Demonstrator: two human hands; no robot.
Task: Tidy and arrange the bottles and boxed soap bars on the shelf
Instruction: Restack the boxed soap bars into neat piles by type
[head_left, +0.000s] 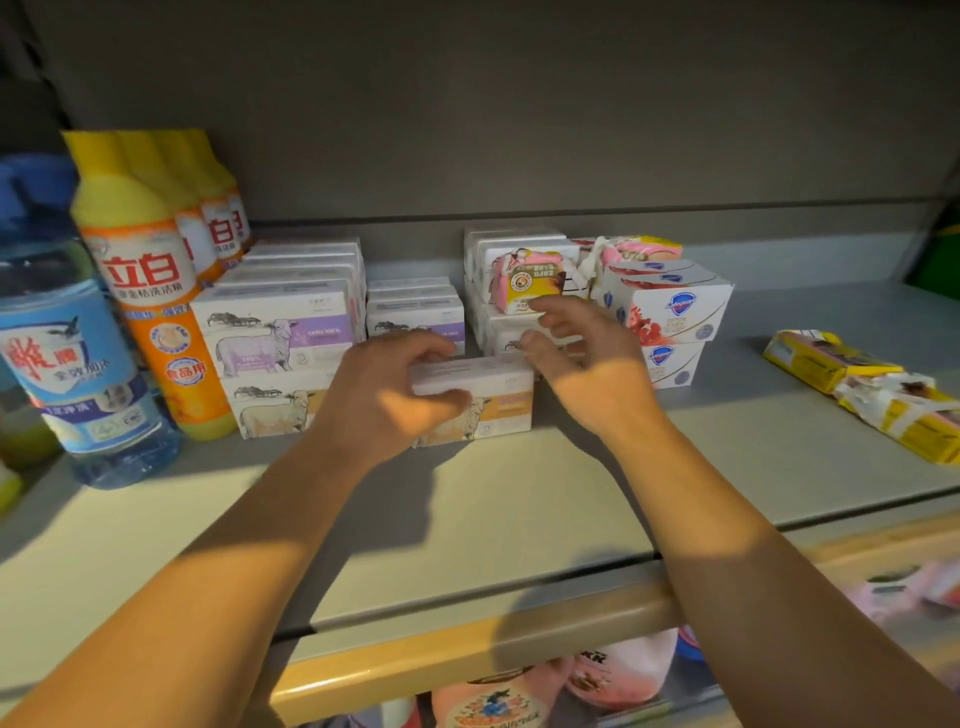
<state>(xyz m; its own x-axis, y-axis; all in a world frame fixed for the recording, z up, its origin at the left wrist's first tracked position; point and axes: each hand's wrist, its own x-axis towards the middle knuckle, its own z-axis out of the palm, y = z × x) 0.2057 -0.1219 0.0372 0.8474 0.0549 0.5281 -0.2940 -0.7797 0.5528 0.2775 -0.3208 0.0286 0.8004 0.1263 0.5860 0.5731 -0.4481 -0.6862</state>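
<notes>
Hands: left grips soap box, stacked boxes alongside.

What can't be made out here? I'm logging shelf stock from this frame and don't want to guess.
All in the head view:
- Soap box: its left end is covered by the left hand.
- Boxes behind the right hand: fronts blocked by it.
- Yellow bottles: rear ones hidden behind the front one.
- Blue bottle: cut off by the left edge.
- Yellow packets: print blurred, cut by the right edge.
</notes>
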